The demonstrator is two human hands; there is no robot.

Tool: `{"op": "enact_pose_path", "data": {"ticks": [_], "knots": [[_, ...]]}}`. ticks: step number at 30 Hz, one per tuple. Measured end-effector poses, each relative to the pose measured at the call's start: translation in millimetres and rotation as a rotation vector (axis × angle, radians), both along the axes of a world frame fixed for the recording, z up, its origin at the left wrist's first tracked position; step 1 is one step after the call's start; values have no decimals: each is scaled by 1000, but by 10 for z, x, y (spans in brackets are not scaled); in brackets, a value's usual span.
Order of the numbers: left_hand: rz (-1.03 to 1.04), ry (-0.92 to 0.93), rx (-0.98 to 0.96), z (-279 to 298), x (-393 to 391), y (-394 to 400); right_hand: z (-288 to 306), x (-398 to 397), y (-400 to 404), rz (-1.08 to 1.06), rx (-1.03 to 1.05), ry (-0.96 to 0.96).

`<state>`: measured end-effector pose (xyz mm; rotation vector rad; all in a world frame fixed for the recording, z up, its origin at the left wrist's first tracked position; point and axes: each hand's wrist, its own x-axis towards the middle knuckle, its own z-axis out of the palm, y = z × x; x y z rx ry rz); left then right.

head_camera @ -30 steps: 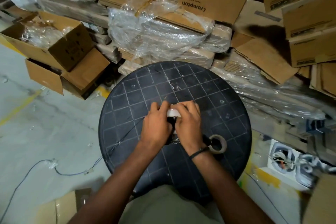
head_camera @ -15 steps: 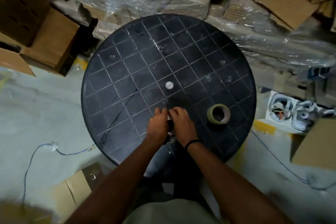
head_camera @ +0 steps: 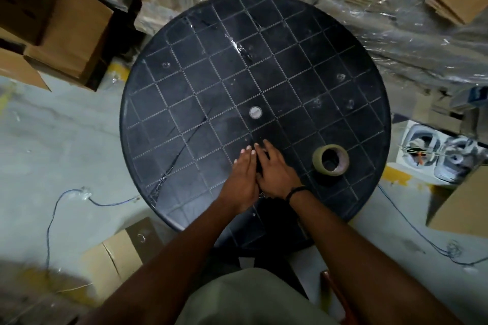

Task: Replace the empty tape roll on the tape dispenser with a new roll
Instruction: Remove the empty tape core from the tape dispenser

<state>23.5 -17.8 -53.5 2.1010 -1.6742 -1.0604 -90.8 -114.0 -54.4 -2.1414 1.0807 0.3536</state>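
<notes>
Fingers: your left hand [head_camera: 244, 175] and right hand [head_camera: 276, 174] lie side by side, fingers straight, over something dark; grip unclear. New roll [head_camera: 331, 159]: flat on the round table [head_camera: 184, 92], hole up, just right of your nearer right hand.

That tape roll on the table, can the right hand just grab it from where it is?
Probably yes. The tape roll stands alone on the round table, just right of the right hand, with bare tabletop between them. That hand is busy now, pressed beside the left hand.
</notes>
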Motion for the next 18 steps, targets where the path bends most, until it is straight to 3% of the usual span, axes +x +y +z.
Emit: {"op": "enact_pose_path", "data": {"ticks": [5, 8, 14, 18], "knots": [[2, -92, 65, -113, -120, 148, 2, 196, -30, 170, -69, 114], [57, -100, 89, -148, -160, 33, -11, 258, 1, 81, -134, 126], [-63, -220, 83, -221, -148, 76, -38, 114, -21, -156, -126, 117], [-114, -275, 207, -259, -207, 138, -13, 46, -21, -73, -125, 166]]}}
